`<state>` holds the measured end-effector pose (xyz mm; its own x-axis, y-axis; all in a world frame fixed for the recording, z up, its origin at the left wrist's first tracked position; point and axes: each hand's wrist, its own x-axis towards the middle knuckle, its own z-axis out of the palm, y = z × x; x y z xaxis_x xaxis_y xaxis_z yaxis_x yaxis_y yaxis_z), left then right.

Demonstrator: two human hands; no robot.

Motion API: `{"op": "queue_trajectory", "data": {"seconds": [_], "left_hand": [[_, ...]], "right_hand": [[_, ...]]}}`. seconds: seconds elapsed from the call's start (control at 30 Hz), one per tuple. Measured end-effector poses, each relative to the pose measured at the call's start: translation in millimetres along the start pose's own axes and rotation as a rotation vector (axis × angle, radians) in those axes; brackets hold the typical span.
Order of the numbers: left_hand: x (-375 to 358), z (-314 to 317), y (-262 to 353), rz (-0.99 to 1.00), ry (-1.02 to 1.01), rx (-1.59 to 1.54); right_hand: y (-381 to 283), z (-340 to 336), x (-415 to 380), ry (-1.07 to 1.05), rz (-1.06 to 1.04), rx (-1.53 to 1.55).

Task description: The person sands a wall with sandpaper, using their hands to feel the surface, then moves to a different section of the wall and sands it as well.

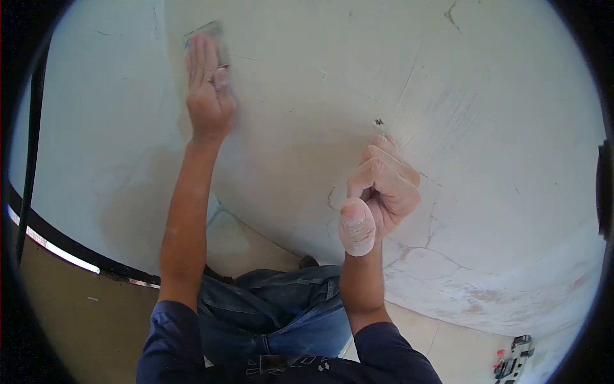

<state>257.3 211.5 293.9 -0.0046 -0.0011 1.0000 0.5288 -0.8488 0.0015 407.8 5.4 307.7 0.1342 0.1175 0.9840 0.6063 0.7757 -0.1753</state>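
My left hand (210, 96) is pressed against the pale wall at the upper left, fingers together over a thin, greyish rectangular sheet that looks like sandpaper (222, 48). Motion blurs the sheet's edges and part of the hand. White dust coats my right hand (384, 192), which is raised in front of the wall. Its fingers are curled in and the thumb points toward me; nothing shows inside. Just above its knuckles, a small dark hole (379, 121) marks the wall (300, 83). Fine cracks and scratches run across the surface.
Rough, patchy plaster (486, 294) covers the lower right wall. A black-and-red tool (513, 358) lies on the tiled floor (416, 326) at the lower right. Along the left side run a dark frame edge (70, 240) and a black upright strip (35, 128).
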Motion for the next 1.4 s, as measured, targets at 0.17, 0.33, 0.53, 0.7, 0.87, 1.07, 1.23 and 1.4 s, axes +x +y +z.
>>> {"op": "queue_trajectory", "data": {"seconds": [0.17, 0.33, 0.53, 0.7, 0.87, 1.07, 1.23, 1.4], "left_hand": [[2, 20, 56, -0.004, 0.068, -0.126], [-2, 9, 74, 0.254, -0.180, -0.238], [-24, -4, -24, -0.016, -0.045, -0.075], [-26, 12, 57, -0.039, -0.008, -0.228], [-32, 0, 42, 0.160, -0.172, -0.189], [-57, -18, -44, -0.120, -0.062, -0.068], [-62, -1, 50, -0.091, -0.116, -0.290], [-79, 12, 102, -0.306, -0.033, -0.330]], "right_hand": [[0, 4, -2, 0.052, 0.019, -0.006], [2, 0, 0, 0.009, -0.020, -0.036], [5, 1, -5, 0.034, 0.004, -0.030], [3, 4, -3, 0.045, -0.024, -0.054], [3, 3, -3, 0.010, -0.031, -0.042], [0, 7, -4, 0.034, -0.032, 0.011], [4, 10, -8, 0.075, -0.053, -0.002], [-5, 14, -4, 0.079, -0.005, -0.121]]}}
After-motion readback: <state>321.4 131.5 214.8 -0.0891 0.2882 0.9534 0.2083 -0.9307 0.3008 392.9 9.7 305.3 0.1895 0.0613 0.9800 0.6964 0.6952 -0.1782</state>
